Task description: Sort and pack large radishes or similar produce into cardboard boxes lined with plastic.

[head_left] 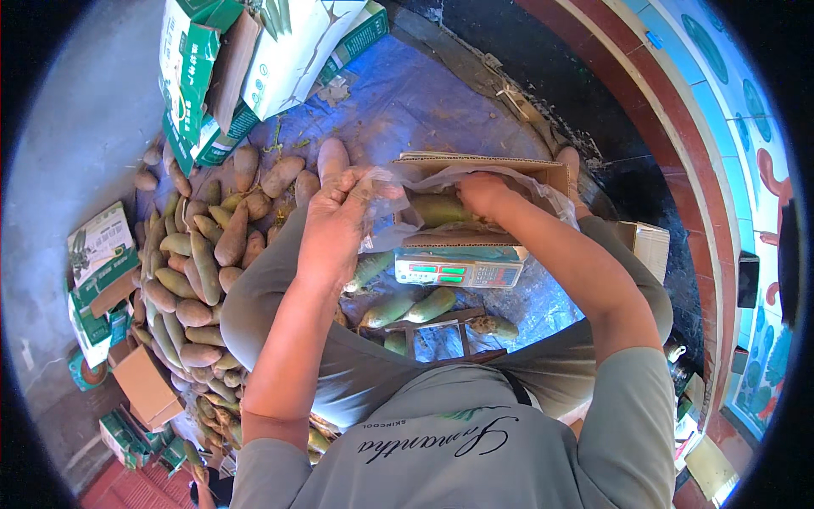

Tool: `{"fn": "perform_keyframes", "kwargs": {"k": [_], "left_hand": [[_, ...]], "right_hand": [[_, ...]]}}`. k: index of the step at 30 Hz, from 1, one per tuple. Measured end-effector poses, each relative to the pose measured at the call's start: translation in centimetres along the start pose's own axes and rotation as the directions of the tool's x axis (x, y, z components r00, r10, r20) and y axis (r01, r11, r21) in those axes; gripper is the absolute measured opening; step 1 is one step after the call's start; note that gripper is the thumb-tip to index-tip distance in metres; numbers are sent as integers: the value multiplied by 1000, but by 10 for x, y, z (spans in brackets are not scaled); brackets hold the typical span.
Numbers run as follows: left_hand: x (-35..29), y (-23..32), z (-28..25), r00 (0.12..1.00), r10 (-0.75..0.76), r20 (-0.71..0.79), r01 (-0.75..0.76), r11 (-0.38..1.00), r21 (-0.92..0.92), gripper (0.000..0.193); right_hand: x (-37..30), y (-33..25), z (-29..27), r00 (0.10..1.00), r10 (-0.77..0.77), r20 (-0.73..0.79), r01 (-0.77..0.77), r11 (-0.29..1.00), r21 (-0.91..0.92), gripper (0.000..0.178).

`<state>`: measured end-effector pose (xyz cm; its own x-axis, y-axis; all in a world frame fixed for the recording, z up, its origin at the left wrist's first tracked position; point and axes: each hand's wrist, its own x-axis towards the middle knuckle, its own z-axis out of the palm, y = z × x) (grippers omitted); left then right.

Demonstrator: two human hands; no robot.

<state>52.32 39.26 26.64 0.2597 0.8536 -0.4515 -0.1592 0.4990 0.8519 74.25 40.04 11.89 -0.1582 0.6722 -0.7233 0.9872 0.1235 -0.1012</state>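
A cardboard box (pixel 555 176) lined with a clear plastic bag (pixel 388 188) sits on a digital weighing scale (pixel 458 268) between my knees. My left hand (pixel 335 222) is closed on the bag's gathered edge at the box's left end. Inside the box lies a long green radish (pixel 437 209). My right hand (pixel 490 197) reaches into the box with curled fingers at the radish's right end; its fingertips are hidden. Just below the scale, several more green radishes (pixel 431 305) lie on the blue sheet.
To my left spreads a big heap of soil-dusted, greenish-brown root vegetables (pixel 203 263). White-and-green cartons (pixel 288 64) stand at the far left, with another carton (pixel 102 254) by the wall. An open brown box (pixel 146 386) lies beside the heap. Behind my right knee is a cardboard box (pixel 649 248).
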Motion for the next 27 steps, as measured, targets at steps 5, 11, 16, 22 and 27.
{"fn": "perform_keyframes", "kwargs": {"k": [5, 11, 16, 22, 27], "left_hand": [[-1, -5, -7, 999, -5, 45, 3, 999, 44, 14], [-2, 1, 5, 999, -45, 19, 46, 998, -40, 14], [0, -3, 1, 999, -31, -12, 30, 997, -68, 14], [0, -5, 2, 995, -97, -25, 97, 995, -10, 14], [3, -14, 1, 999, -29, -33, 29, 1000, 6, 14]], "right_hand": [[-7, 9, 11, 992, 29, -126, 34, 881, 473, 42], [14, 22, 10, 920, -280, -273, 360, 338, 869, 48], [-11, 0, -14, 983, -150, -111, 185, 711, 678, 59], [-20, 12, -14, 979, -188, -76, 193, 752, 631, 60], [-26, 27, -11, 973, -228, -42, 210, 788, 578, 61]]}}
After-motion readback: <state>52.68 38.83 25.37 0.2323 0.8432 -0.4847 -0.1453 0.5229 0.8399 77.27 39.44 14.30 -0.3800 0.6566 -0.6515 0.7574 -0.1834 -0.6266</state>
